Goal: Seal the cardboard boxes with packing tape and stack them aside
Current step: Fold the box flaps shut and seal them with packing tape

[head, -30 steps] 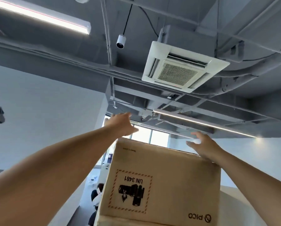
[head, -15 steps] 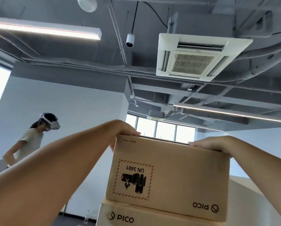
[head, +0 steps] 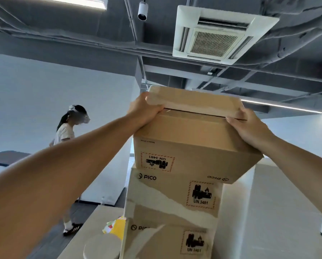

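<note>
Fingers (head: 155,109): left hand (head: 143,112), right hand (head: 249,127) grip top box (head: 193,146) | tilted atop stack (head: 167,204) | contents unseen

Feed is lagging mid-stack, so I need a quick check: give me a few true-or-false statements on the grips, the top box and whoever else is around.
1. The left grip and right grip both hold the top box. True.
2. The UN 3481 label on the top box reads upside down. True.
3. The top box is the only box in view. False: a middle box and a lower box are stacked beneath it.
4. The other person stands right of the stack. False: they are to its left.
</note>
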Demonstrator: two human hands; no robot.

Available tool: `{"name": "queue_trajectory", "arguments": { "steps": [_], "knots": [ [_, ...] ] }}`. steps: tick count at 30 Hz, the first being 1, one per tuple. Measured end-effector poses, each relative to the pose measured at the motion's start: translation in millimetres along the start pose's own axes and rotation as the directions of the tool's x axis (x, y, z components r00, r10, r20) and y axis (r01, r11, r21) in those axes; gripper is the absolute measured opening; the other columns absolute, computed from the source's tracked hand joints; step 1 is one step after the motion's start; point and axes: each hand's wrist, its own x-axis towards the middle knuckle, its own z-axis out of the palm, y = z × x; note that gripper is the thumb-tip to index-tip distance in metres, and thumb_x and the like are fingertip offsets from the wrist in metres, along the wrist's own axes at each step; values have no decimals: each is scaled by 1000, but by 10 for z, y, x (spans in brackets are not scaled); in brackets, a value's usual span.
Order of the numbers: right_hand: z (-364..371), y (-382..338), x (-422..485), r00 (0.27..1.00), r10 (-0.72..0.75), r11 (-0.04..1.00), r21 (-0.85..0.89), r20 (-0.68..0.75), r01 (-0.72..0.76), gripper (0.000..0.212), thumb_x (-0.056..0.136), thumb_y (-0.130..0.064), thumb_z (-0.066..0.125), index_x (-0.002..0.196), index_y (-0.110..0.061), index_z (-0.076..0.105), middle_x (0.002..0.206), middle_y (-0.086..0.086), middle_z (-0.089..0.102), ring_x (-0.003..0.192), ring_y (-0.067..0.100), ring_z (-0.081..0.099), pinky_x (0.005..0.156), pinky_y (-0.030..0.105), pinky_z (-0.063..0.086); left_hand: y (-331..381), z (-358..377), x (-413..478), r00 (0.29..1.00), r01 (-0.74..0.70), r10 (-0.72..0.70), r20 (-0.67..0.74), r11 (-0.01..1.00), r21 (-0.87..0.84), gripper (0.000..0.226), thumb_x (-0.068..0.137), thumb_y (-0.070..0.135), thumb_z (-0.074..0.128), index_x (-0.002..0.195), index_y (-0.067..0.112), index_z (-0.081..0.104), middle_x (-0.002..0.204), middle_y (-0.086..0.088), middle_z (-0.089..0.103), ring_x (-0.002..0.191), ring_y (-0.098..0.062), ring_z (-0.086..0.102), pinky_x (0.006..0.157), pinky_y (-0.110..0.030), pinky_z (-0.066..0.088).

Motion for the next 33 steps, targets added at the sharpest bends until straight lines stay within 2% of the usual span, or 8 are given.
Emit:
{"name": "queue_trajectory", "arguments": {
  "steps": [3, 9, 19, 22, 25, 27, 29, 33],
  "knots": [
    [-102, 5, -495, 996, -45, 999, -19, -72, 43, 69, 94, -63, 42, 151, -34, 17, 151, -1, 40, 130, 33, 45, 104, 49, 36, -25, -2, -323, 997, -21, 20, -76, 1000, -8, 60, 91, 40, 64, 144, 37, 37, 112, 11, 47, 96, -13, 50, 64, -22, 38],
    [-400, 195, -1489, 981, -88, 996, -12, -173, 87, 66, 94, -56, 48, 150, -38, 18, 148, -7, 42, 128, 27, 49, 102, 44, 38, -80, 35, -1228, 994, -80, 71, -88, 992, -102, 66, 88, 40, 69, 143, 45, 34, 124, 10, 58, 109, -16, 59, 93, -40, 52],
    [-255, 1033, -2806, 991, -6, 1000, -17, -131, 4, 69, 93, -54, 50, 150, -44, 13, 153, -16, 34, 132, 20, 45, 98, 36, 39, -539, 427, -2838, 998, 43, -49, -46, 990, -135, 72, 89, 42, 69, 148, 50, 28, 127, 40, 39, 95, 32, 41, 84, -10, 41],
    [-137, 1318, -3152, 995, 21, 1000, 16, -96, -19, 73, 91, -53, 50, 152, -42, 12, 152, -19, 30, 132, 3, 38, 95, 27, 33, -669, 590, -3320, 993, 102, -104, -47, 993, -52, 74, 90, 44, 65, 149, 51, 23, 134, 33, 45, 94, 17, 50, 88, -28, 45],
    [13, 1668, -3517, 998, 60, 996, 67, -38, -57, 76, 89, -52, 50, 153, -38, 12, 141, -27, 27, 120, -24, 24, 96, 23, 32, -881, 810, -3803, 986, 160, -159, -43, 987, 28, 76, 90, 43, 63, 149, 55, 17, 140, 2, 56, 99, -14, 62, 88, -39, 50],
    [140, 1948, -3767, 995, 104, 993, 54, -8, -104, 76, 90, -49, 51, 154, -35, 12, 140, -27, 26, 120, -19, 25, 93, 23, 35, -1027, 975, -4063, 974, 226, -226, 1, 973, 54, 77, 89, 43, 64, 147, 58, 15, 127, -8, 63, 90, -15, 61, 84, -39, 50],
    [288, 2253, -3987, 986, 163, 985, 46, 32, -165, 77, 90, -49, 52, 154, -36, 11, 141, -26, 27, 122, -12, 27, 92, 25, 37, -1189, 1189, -4264, 959, 272, -278, 51, 957, 98, 78, 89, 43, 64, 148, 59, 15, 129, 8, 60, 84, -2, 58, 82, -37, 49],
    [628, 2858, -4260, 927, 315, 946, 13, 203, -324, 77, 91, -51, 52, 152, -44, 6, 152, -13, 31, 131, 8, 39, 93, 29, 39, -1573, 1631, -4545, 915, 365, -389, 110, 912, 185, 79, 90, 41, 67, 148, 58, 16, 148, 16, 46, 117, -16, 57, 94, -37, 48]
  ]
}}
